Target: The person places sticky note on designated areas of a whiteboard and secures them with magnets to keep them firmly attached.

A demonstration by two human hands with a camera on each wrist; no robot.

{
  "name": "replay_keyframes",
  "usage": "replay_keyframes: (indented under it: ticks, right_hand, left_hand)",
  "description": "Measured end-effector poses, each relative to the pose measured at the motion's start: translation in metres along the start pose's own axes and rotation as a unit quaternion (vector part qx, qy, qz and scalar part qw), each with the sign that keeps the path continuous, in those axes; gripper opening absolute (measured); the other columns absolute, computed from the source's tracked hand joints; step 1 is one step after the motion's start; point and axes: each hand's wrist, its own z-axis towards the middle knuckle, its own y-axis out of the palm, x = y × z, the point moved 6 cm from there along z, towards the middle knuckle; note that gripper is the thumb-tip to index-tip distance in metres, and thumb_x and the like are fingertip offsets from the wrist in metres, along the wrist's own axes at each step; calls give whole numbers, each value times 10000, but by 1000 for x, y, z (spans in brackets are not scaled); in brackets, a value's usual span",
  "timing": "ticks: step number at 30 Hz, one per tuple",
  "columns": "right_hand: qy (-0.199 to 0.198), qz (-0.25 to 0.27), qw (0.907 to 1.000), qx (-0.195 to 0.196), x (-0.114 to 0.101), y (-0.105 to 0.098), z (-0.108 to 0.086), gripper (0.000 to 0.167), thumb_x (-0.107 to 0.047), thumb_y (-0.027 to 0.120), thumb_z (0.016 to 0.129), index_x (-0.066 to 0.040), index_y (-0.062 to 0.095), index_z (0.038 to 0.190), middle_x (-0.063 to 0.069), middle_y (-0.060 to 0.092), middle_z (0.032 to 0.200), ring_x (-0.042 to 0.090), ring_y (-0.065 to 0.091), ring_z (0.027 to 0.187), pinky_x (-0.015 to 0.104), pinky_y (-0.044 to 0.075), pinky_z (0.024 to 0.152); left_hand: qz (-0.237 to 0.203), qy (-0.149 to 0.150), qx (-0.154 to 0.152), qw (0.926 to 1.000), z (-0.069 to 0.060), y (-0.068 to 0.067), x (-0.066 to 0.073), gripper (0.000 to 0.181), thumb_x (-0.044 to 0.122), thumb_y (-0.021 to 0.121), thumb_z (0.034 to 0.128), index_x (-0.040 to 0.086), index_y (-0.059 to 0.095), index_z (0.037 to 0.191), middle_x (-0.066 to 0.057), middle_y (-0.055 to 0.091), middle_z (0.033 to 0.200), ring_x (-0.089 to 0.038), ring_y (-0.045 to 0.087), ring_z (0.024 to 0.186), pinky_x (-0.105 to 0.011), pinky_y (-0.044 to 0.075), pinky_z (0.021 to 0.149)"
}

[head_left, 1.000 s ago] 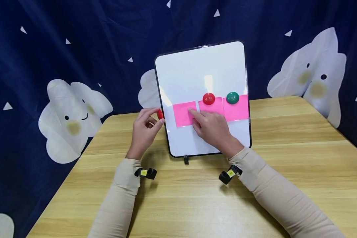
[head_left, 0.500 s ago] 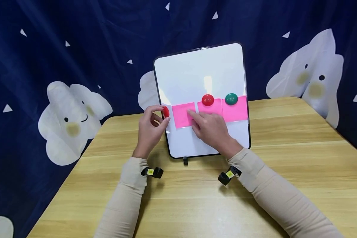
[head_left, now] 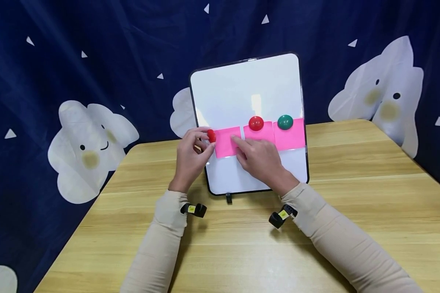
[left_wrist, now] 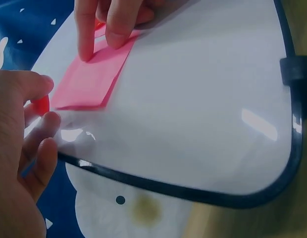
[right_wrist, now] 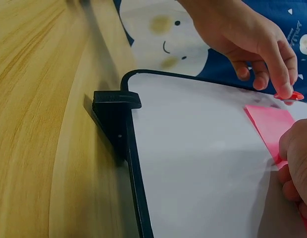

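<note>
My left hand [head_left: 191, 160] pinches a round red magnet [head_left: 211, 136] between thumb and fingers, at the left edge of the left pink sticky note [head_left: 225, 145]. That note lies on a whiteboard [head_left: 247, 91] leaning upright on the table. With an extended index finger, my right hand [head_left: 262, 158] presses the note near its right side. In the left wrist view, two fingertips [left_wrist: 117, 39] of the right hand touch the pink paper. A second red magnet [head_left: 256, 123] and a green magnet [head_left: 285, 122] sit at the top edges of two more pink notes [head_left: 293, 136], partly behind the right hand.
A black stand foot [right_wrist: 116, 106] props the board's lower edge on the wooden table [head_left: 227, 244]. Behind hangs a dark blue curtain [head_left: 132, 40] with white clouds. Each wrist carries a black strap camera [head_left: 194, 210].
My left hand has moved right with the red magnet, from beside the board's left edge to the left note's edge. The right hand stays on the note.
</note>
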Motion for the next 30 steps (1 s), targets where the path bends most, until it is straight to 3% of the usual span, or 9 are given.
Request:
replay_keyframes:
  ticks: [10,20,24,30]
  right_hand:
    - [-12,-26,10000,-27,1,0,-1,449,-167,760,870,-76,670,1301,39,595,650,165,471,506,274,380,503]
    - [-37,-31,10000,9,1,1,-1,437,-158,742,883,-78,667,1306,27,560,614,152,437,485,264,347,489]
    - [-30,-38,10000,7,1,1,-1,445,-160,744,880,-78,665,1310,23,551,608,149,428,482,263,337,486]
    - [-6,-67,10000,1,2,2,-1,442,-175,736,889,-85,663,1316,17,529,588,144,406,468,264,319,476]
  left_hand:
    - [543,305,103,9980,11,9,12,161,125,779,879,43,671,965,-11,648,1226,-115,586,668,-272,539,651]
    - [1313,673,21,9891,19,19,21,149,149,775,878,44,693,946,-23,671,1202,-106,600,678,-270,534,629]
    - [1737,708,14,9822,20,22,23,174,192,774,884,55,707,966,-28,679,1195,-123,595,693,-266,504,602]
    - [2397,979,-6,9659,23,27,28,228,245,779,878,64,726,1006,-55,691,1173,-193,685,805,-284,534,617]
